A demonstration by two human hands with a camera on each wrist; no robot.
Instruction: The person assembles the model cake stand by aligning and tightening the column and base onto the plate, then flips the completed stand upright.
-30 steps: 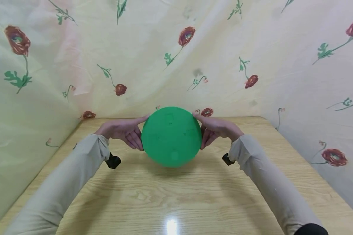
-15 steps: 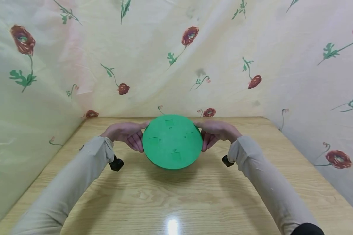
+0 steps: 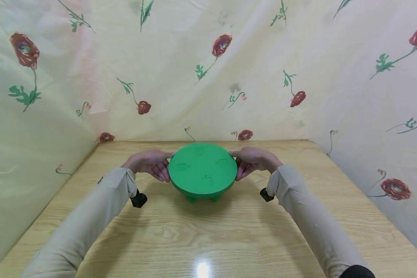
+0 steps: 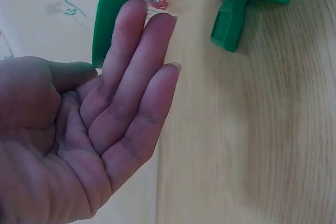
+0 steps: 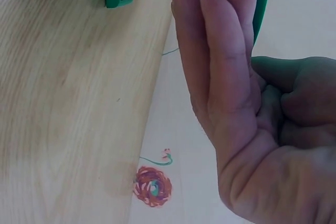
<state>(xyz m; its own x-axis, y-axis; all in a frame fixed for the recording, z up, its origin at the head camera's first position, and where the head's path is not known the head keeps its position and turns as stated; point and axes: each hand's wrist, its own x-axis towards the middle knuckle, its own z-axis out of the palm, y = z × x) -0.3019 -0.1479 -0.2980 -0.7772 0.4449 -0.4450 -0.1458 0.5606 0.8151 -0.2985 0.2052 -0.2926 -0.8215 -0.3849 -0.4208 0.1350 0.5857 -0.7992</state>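
A small green stool (image 3: pixel 202 168) with a flat round top is held upright near the back of the table, small marks showing on its top. Short legs (image 4: pixel 228 24) stick out below the top, seen from the side in the left wrist view. My left hand (image 3: pixel 149 165) grips the rim on the left, thumb on the upper face and fingers underneath. On the opposite side my right hand (image 3: pixel 254 160) holds the rim the same way. The legs hang close over the wood, and a shadow lies beneath them.
The light wood tabletop (image 3: pixel 201 227) spreads out in front and to both sides. Floral sheeting (image 3: pixel 180 69) hangs behind the table and along its left and right sides. Black wrist cameras hang under both cuffs.
The stool's top has tipped from facing me to lying nearly level, and its legs now show below. Both hands have lowered slightly with it, still gripping the rim.
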